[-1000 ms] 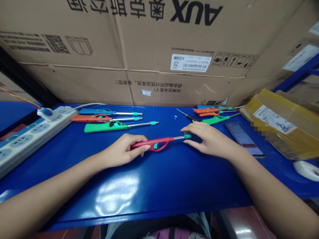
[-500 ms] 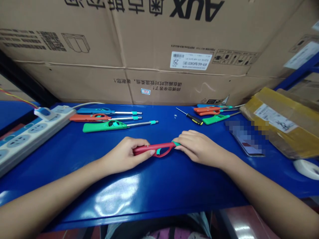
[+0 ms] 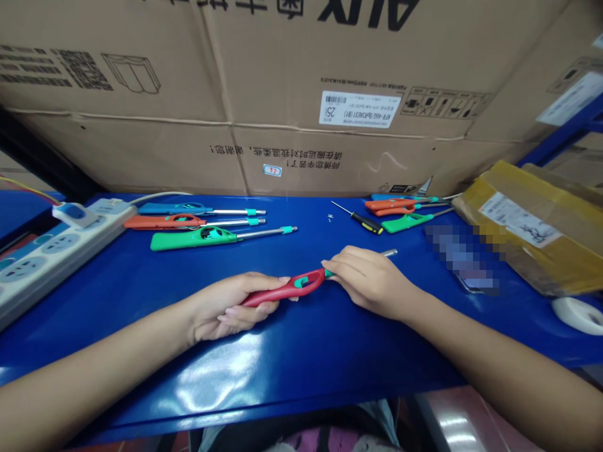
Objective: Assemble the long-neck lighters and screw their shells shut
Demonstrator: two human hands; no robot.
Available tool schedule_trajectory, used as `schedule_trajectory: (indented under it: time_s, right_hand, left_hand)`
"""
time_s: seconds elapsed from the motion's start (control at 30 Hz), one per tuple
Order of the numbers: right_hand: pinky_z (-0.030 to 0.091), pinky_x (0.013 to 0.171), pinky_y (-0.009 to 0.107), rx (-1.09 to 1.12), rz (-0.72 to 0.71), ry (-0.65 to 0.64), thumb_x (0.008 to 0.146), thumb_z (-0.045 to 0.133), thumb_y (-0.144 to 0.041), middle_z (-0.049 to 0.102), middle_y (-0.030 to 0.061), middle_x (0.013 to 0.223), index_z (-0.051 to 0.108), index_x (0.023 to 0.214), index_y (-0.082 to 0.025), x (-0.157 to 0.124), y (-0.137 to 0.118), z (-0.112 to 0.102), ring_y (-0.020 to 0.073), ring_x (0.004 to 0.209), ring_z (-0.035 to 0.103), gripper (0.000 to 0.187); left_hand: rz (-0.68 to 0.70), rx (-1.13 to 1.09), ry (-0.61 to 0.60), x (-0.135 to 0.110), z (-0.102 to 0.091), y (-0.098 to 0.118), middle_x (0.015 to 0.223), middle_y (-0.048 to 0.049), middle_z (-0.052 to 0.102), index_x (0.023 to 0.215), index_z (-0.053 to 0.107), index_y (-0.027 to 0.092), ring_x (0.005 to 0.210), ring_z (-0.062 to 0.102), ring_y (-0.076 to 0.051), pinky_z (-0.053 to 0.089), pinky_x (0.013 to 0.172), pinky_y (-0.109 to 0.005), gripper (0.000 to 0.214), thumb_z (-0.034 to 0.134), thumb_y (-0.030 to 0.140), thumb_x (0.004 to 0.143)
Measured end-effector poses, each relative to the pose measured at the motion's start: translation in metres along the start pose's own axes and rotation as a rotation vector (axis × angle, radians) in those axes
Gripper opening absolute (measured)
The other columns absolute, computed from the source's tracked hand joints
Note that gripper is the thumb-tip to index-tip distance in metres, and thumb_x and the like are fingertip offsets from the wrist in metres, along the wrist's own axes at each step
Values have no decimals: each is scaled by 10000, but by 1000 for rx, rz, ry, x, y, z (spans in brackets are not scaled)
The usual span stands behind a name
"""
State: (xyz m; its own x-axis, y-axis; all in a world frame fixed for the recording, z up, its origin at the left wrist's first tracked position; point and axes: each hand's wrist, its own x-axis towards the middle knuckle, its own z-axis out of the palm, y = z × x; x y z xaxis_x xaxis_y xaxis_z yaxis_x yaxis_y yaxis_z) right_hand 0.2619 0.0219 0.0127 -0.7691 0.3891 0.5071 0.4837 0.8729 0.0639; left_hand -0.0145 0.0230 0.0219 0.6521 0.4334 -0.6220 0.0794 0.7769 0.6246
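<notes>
A red long-neck lighter (image 3: pixel 282 290) with a green trigger is held between both hands above the blue table. My left hand (image 3: pixel 235 306) is wrapped round its handle, thumb on top and fingers beneath. My right hand (image 3: pixel 367 276) is closed round the metal neck just past the green collar; the neck's tip shows beyond the knuckles. Behind my left hand lie three more lighters, side by side: a green lighter (image 3: pixel 191 238), an orange lighter (image 3: pixel 164 221) and a blue lighter (image 3: pixel 176 208). Most of the red lighter's neck is hidden by my right fingers.
A screwdriver (image 3: pixel 365 222) lies beyond my right hand, near another group of lighters (image 3: pixel 405 221). At the right are a phone (image 3: pixel 475 279), a taped package (image 3: pixel 522 232) and a white object (image 3: pixel 577 314). A power strip (image 3: pixel 61 242) stands left; a large carton (image 3: pixel 282 94) walls the back.
The red lighter has been turned in my hands, its handle now tilted down to the left. My left fingers have rolled underneath, and the neck's metal tip has come into view past my right hand.
</notes>
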Motion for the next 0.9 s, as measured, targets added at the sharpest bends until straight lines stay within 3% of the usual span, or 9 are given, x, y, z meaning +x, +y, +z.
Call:
schedule_trajectory:
  time_s: [0.13, 0.27, 0.37, 0.47, 0.57, 0.63, 0.7, 0.77, 0.9]
  right_hand:
    - [570, 757, 389, -38, -66, 70, 930, 507, -31, 736, 162, 880, 663, 1110, -15, -1, -3, 3, 240, 832, 657, 238]
    - [581, 766, 374, -48, -61, 135, 933, 481, -21, 745, 128, 914, 638, 1154, -80, -1, -4, 5, 220, 848, 665, 277]
    - [584, 779, 380, -25, -46, 129, 953, 453, -39, 750, 118, 957, 626, 1184, -126, 0, -3, 5, 217, 877, 673, 301]
    - [579, 772, 391, 20, 11, 55, 981, 461, -98, 748, 126, 965, 651, 1137, -132, 4, -2, 2, 227, 881, 675, 248]
    - [573, 796, 420, 36, 126, -62, 1000, 495, -187, 739, 142, 1035, 655, 1160, -119, 7, -2, -5, 254, 930, 679, 237]
    - [564, 847, 447, 60, 188, -128, 1001, 518, -242, 724, 146, 1111, 633, 1234, -129, 7, -3, -9, 271, 999, 677, 284]
    - [552, 895, 458, 100, 235, -182, 998, 530, -270, 706, 146, 1160, 618, 1282, -154, 6, -2, -11, 274, 1054, 664, 320]
    - [543, 924, 462, 140, 278, -229, 995, 542, -305, 686, 142, 1180, 617, 1298, -175, 5, 1, -13, 270, 1079, 649, 338]
    - [503, 1004, 496, 167, 356, -310, 950, 593, -511, 622, 132, 1270, 603, 1339, -217, 0, 17, -13, 289, 1167, 590, 488]
  left_hand:
    - [-42, -62, -28, -2, -2, 0, 488, 63, 351, 704, 606, 114, 309, 70, 2, 147, 222, -80, 408, 461, 346, 1007]
    - [-101, -120, -62, -2, -3, 0, 492, 61, 352, 689, 581, 119, 302, 50, 0, 140, 223, -86, 456, 380, 345, 1030]
    - [-69, -67, -44, -2, -2, 0, 494, 59, 360, 686, 572, 129, 303, 60, -6, 110, 229, -107, 434, 403, 359, 1013]
    - [104, 190, 47, -4, 3, -1, 507, 57, 411, 763, 605, 137, 315, 124, -14, 80, 262, -139, 366, 529, 433, 966]
    - [402, 647, 224, -8, 10, -2, 583, 33, 512, 929, 671, 154, 406, 339, -53, 231, 353, -154, 377, 556, 511, 961]
    - [618, 970, 329, -9, 10, -3, 730, -1, 609, 1093, 687, 188, 595, 523, -108, 441, 538, -195, 374, 469, 482, 1015]
    - [772, 1223, 376, -7, 6, -5, 1004, -45, 664, 1271, 634, 232, 883, 612, -169, 519, 843, -291, 378, 382, 414, 1057]
    - [837, 1388, 385, -3, -2, -6, 1201, -82, 609, 1407, 537, 247, 1078, 584, -211, 469, 1016, -369, 406, 385, 391, 1059]
    - [878, 1499, 402, 10, -15, -10, 1226, -105, 551, 1462, 467, 224, 1152, 539, -233, 445, 1065, -413, 447, 441, 377, 1043]
